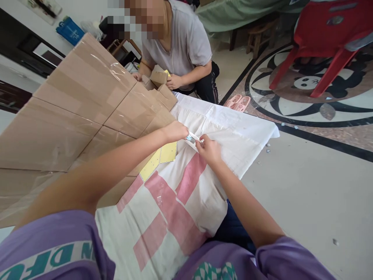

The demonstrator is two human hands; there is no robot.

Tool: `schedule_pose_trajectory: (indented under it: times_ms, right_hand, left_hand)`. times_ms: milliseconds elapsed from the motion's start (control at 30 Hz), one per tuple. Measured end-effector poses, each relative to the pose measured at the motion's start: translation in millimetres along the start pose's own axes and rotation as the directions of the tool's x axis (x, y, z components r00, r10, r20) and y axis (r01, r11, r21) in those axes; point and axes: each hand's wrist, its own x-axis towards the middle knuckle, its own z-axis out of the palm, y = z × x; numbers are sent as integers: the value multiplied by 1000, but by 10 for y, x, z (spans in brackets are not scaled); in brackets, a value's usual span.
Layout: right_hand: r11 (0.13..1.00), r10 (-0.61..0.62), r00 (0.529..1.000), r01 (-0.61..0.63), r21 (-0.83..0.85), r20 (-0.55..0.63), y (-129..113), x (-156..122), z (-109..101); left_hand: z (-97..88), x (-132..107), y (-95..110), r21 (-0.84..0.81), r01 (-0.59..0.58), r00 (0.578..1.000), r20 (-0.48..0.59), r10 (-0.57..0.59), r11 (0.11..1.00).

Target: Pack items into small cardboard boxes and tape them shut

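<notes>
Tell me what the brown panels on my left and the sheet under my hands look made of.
Brown panels: cardboard, matte, with shiny clear tape along the seams. Sheet: likely woven cloth, matte white with pink blocks; it creases and drapes over the edge. Left hand and right hand pinch a small strip.

The small white piece [193, 137] pinched between the left hand [175, 131] and the right hand [208, 149] is too small to identify, and the fingertips cover both its ends. The taped cardboard sheets [72, 105] run off the left edge, cover part of the yellow sheets [163, 155] and the pink-blocked cloth [175, 210], and hide part of the co-worker's hand [136, 76]. The red plastic chair [320, 35] is cut by the top and right edges, and the lettering on the purple sleeve [43, 256] by the bottom edge.
</notes>
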Motion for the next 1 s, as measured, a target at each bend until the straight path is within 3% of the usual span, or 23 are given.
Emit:
schedule_pose_trajectory:
  times_ms: [100, 167, 267, 333, 600, 800, 1000]
  right_hand:
    - [1000, 11, 1000, -11, -1, -11, 0, 4, 7]
    - [1000, 16, 1000, -16, -9, -11, -2, 5, 4]
    - [1000, 6, 1000, -6, -16, -18, -3, 1, 1]
    - [1000, -1, 1000, 1, -14, -12, -3, -3, 3]
    - [1000, 2, 1000, -3, 14, 11, 3, -5, 8]
    - [999, 10, 1000, -10, 43, 13, 8, -6, 8]
    - [999, 23, 999, -24, 43, 34, 7, 13, -5]
  left_hand:
    - [76, 54, -93, -316, 174, 985, 45, -168, 933]
    - [183, 84, -166, -615, 300, 954, 187, -234, 730]
    - [350, 115, -251, -835, 386, 922, 363, -134, 392]
    - [413, 133, -281, -876, 391, 919, 387, -72, 281]
    - [335, 186, -294, -889, 433, 896, 442, 31, 151]
    - [309, 174, -270, -870, 460, 881, 472, 31, 178]
    - [320, 214, -251, -796, 564, 820, 570, -41, 219]
